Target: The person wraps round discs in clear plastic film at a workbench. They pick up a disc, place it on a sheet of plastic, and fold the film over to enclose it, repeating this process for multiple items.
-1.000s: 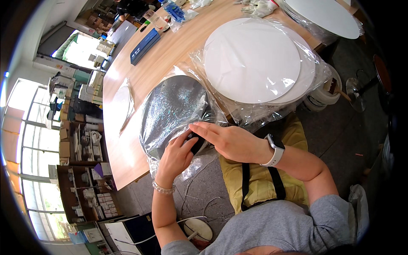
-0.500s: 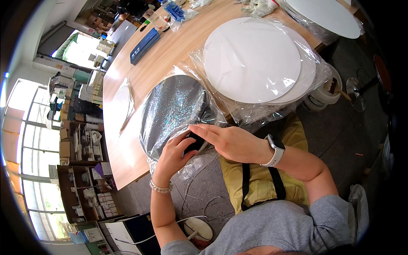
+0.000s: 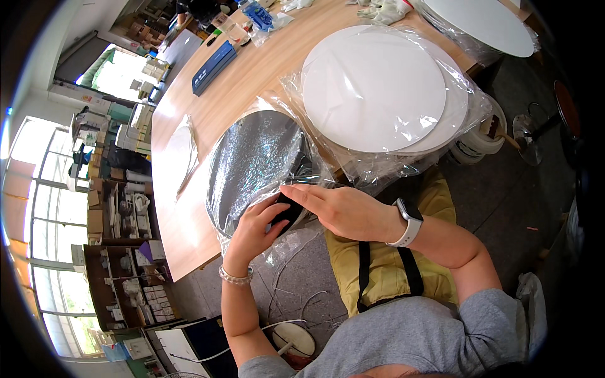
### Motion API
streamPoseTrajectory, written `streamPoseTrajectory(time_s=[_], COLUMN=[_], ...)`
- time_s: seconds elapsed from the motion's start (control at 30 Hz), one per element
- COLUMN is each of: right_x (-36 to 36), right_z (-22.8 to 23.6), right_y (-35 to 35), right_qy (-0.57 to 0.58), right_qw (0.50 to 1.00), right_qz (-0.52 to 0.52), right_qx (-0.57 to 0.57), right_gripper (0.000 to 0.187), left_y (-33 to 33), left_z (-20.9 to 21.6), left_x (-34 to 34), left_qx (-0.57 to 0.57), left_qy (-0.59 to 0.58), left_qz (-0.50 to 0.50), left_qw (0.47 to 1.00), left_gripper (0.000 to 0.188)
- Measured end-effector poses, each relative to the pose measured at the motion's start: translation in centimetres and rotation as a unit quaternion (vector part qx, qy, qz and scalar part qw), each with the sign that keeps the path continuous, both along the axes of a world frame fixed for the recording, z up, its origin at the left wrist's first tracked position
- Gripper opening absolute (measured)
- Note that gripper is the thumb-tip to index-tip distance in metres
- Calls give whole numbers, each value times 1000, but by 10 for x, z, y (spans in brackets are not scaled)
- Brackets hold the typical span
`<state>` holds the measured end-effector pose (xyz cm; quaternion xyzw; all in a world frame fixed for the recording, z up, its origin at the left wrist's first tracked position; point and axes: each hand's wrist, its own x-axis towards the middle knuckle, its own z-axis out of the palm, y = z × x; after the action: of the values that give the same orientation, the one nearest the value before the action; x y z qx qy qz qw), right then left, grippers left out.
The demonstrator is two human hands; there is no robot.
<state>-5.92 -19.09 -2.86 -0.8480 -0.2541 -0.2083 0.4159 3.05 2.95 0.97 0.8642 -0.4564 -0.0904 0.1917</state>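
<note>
At the table's near edge lies a dark grey round disc, covered by a shiny, wrinkled clear plastic bag. My left hand rests at the disc's near edge, its bent fingers on the gathered film and its thumb apart from them. Opposite it, my right hand points leftward, its fingertips pinching the film close to my left fingertips. Between the two hands a black patch of the disc shows. The undersides of the fingers are hidden.
Large white round discs in clear film lie right of my work. Another white disc is farther off. On the wooden table are a long blue box, a blue bottle and gloves. A white bucket stands at right.
My left hand and wrist have shifted very slightly left and up. My right hand keeps its place on the film.
</note>
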Motion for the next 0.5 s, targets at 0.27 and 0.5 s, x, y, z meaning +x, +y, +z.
streamPoseTrajectory(time_s=[0.27, 0.5], right_x=[1, 1], right_z=[0, -1], right_y=[-2, 0], right_qy=[2, -10], right_qw=[1000, 1000], right_qz=[-8, -4], right_qx=[-5, 13], right_gripper=[63, 63], left_y=[-7, -4], left_z=[-1, -3], left_x=[-6, -3], left_qx=[36, 22], left_qy=[-118, -53], left_qz=[-47, -16], left_qw=[991, 998], left_gripper=[36, 30])
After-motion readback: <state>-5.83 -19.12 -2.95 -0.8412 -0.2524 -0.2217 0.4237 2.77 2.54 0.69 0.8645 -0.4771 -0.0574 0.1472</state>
